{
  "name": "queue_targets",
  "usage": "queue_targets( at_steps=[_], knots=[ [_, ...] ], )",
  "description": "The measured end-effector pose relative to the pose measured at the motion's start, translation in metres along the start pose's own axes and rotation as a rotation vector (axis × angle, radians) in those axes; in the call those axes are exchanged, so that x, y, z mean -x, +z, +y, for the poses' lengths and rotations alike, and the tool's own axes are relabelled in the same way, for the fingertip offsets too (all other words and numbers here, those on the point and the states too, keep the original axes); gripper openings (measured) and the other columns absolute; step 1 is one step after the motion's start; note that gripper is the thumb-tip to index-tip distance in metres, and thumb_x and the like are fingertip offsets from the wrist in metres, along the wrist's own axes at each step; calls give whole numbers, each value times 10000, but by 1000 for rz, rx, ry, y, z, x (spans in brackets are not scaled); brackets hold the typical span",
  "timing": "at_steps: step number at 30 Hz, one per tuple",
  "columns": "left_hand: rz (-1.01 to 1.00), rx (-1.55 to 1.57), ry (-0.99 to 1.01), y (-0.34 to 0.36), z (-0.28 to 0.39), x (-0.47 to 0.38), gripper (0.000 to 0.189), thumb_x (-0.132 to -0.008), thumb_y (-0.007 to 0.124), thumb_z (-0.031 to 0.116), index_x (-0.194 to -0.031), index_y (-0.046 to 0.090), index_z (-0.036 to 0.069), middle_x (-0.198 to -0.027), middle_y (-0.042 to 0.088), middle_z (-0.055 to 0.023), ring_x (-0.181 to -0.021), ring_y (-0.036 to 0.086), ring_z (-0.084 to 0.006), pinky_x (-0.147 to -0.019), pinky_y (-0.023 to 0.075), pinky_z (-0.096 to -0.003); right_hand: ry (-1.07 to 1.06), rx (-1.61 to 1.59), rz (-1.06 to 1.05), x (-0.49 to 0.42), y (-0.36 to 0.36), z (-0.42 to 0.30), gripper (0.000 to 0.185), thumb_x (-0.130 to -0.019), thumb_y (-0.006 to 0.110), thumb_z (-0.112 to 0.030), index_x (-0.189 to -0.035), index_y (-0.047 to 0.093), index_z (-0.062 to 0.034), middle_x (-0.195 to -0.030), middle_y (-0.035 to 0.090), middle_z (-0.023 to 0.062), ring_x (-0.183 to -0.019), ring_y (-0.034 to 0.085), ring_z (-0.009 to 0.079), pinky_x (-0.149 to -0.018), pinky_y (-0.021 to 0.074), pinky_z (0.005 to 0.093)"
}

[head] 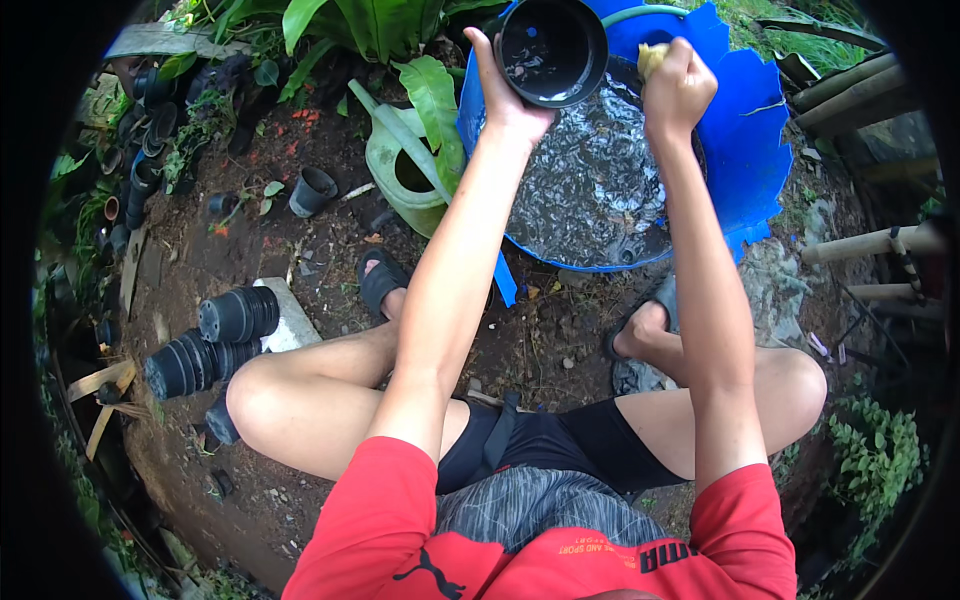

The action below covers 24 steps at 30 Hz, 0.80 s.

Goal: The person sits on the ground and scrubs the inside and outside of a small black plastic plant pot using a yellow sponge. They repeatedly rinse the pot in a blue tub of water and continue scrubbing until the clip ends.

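My left hand (pixel 514 105) holds a black plastic plant pot (pixel 553 52) by its side, its round opening tilted up towards me and its inside wet. My right hand (pixel 681 86) is closed around a yellowish sponge or cloth (pixel 652 58), a little to the right of the pot and apart from it. Both hands are over a blue plastic tub (pixel 742 150) with a jagged cut rim. Dark, rippling water (pixel 592 180) fills the tub's lower part. A pale green hose (pixel 645 10) lies over the tub's far edge.
A pale green watering can (pixel 405 165) stands left of the tub. Stacked black pots (pixel 238 313) lie beside a pale block (pixel 289 315) near my left knee. One small pot (pixel 313 192) sits on the soil. Leafy plants (pixel 375 26) border the far side; bamboo poles (pixel 862 246) are at right.
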State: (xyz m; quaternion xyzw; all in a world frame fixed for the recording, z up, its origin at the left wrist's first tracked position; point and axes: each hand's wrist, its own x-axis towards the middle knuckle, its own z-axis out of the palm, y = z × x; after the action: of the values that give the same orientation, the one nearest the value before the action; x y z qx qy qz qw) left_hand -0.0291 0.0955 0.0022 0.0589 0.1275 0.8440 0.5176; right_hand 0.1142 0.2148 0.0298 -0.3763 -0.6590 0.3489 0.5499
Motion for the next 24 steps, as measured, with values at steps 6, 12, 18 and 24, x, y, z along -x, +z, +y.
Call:
queue_targets(
  at_steps=[6,12,18,24],
  knots=[
    [82,-90,-10,-4,17,3,645,-1013,553,670,-1355,730,153,-1400,731,-117,-1311,681,-338,-1131,527,-604,245,602,-805,140,3,104,418,-1074,613,-414,-1132,708,-11,-1088,786,275,-1078,756,465,-962,581,551],
    [57,-48,-35,-5,22,21,701,-947,550,669,-1357,737,132,-1373,740,-120,-1313,667,-361,-1124,521,-616,273,909,-1273,198,7,144,357,-1047,630,-304,-1296,702,-60,-1287,749,283,-1169,741,472,-1024,596,561],
    [66,-95,-39,-9,8,13,928,-922,508,921,-1360,731,133,-1371,740,-129,-1291,688,-345,-1100,544,-622,427,487,-1078,163,-13,117,392,-1030,633,-361,-1121,801,-19,-1080,810,249,-1063,785,392,-963,588,460],
    [149,-68,-23,-32,-12,9,674,-925,618,633,-1419,703,182,-1477,688,-128,-1385,632,-377,-1187,484,-627,429,189,-412,85,-16,25,398,-1005,627,-341,-957,798,16,-849,786,175,-793,740,254,-778,562,417]
  ],
)
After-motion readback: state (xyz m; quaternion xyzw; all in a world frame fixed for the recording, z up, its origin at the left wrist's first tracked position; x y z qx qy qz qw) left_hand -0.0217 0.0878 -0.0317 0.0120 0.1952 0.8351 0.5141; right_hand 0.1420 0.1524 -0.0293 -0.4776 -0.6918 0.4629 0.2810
